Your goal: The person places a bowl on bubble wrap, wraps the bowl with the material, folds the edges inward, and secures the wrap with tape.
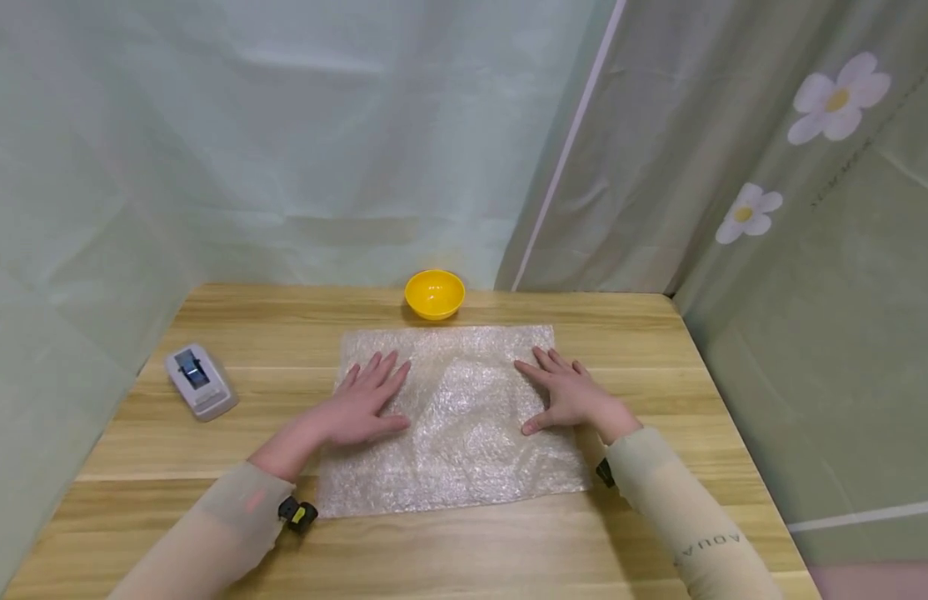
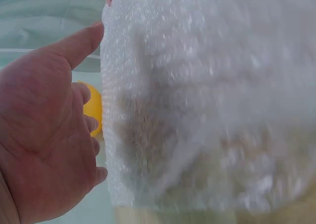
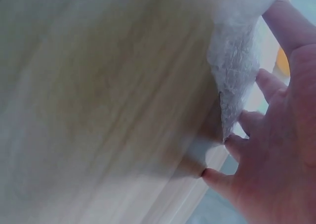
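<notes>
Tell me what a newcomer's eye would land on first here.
Probably the bright yellow bowl, near the far edge of the wooden table. Next comes the shiny bubble wrap spread in front of it, with the left hand and right hand at its two sides. Two big white flowers also stand out on the curtain at right.

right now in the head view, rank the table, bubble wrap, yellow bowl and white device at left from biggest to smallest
1. Table
2. Bubble wrap
3. White device and yellow bowl: they look close in size, and the bowl sits farther from the camera, so I won't rank them.
</notes>
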`<state>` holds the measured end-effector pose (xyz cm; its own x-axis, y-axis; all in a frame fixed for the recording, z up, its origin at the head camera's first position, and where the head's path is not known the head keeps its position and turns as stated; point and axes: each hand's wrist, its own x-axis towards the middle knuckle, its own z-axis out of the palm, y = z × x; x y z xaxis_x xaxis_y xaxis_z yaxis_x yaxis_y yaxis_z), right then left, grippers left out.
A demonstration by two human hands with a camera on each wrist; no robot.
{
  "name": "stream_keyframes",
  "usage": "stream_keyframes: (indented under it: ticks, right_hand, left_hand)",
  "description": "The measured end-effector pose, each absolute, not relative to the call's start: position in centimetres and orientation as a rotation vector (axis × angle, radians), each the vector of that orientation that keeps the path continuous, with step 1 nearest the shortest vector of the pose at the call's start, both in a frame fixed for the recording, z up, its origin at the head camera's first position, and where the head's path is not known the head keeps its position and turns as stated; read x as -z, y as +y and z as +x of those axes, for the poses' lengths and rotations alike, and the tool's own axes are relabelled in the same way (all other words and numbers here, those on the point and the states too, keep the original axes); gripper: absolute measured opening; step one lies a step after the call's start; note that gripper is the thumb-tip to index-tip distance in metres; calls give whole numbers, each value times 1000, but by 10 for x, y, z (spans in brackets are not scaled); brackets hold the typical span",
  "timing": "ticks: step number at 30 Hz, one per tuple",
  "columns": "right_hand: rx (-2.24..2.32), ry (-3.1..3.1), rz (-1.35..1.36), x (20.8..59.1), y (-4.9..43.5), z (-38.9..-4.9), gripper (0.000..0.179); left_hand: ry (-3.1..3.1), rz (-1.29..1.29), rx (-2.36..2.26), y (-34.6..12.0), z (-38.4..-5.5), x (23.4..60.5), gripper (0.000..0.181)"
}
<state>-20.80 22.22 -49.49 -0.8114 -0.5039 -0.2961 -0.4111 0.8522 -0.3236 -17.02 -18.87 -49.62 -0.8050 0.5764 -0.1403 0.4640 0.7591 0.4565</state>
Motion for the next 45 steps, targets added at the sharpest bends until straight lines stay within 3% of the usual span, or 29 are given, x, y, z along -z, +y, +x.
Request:
stream_keyframes:
  ticks: [13, 45]
  right_hand:
    - [346, 2689, -666, 491, 215, -196, 122]
    - [467, 2510, -692, 477, 228, -203, 122]
  left_hand:
    - [2577, 686, -518, -191, -180, 490, 122]
    - [2624, 712, -451, -186, -186, 484, 127]
